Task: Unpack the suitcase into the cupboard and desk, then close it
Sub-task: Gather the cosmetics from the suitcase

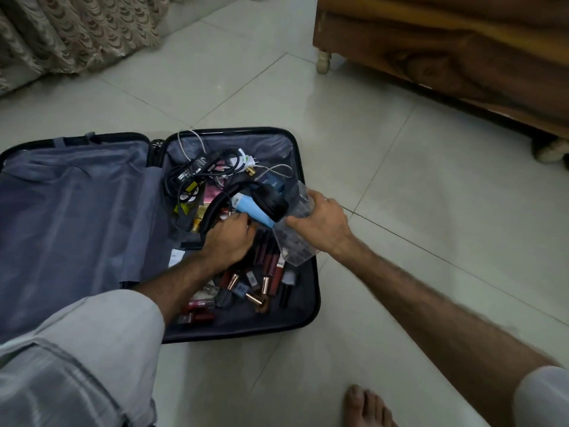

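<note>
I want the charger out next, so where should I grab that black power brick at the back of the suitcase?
Take the black power brick across its two long sides, coming straight down from above. It lies flat, label up, on the coiled black cable, so lift gently.

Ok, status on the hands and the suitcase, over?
Right hand grips clear container. Left hand down among lipsticks. Suitcase open, still loaded. Charger cables tangled at far end.

Patterned curtain [61,35] (far left), wooden furniture [446,57] on pale floor tiles [246,87].
</note>
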